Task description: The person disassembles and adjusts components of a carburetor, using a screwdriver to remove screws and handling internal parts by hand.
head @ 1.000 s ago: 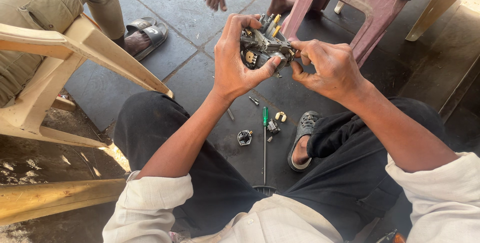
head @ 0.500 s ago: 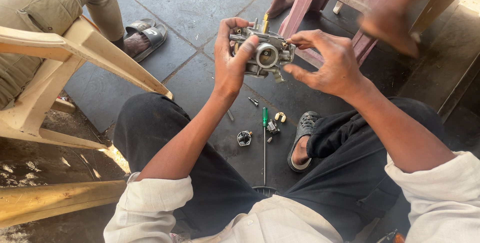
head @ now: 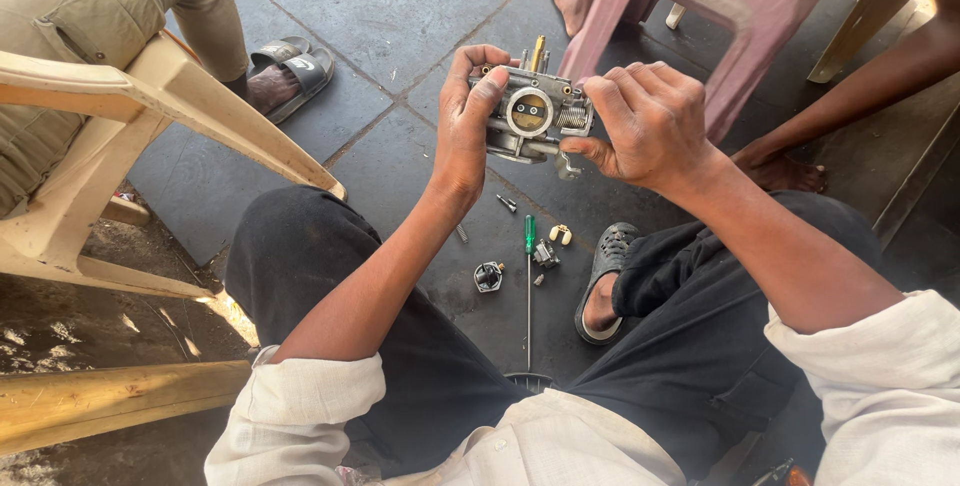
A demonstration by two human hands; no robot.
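- Left hand (head: 470,136) grip: thumb and fingers clamped on the left side of the metal carburetor body (head: 533,118), which I hold up above the floor (head: 400,6).
- Right hand (head: 650,126) grip: fingers closed on the body's right side, by a coil spring.
- Progress, my judgement: unit looks partly stripped; small loose parts (head: 545,254), a dark fitting (head: 488,276) and a green-handled screwdriver (head: 529,286) lie on the tiles below. Reassembly looks undone.
- Appearance: grey cast metal, round bore facing me, brass pin on top.
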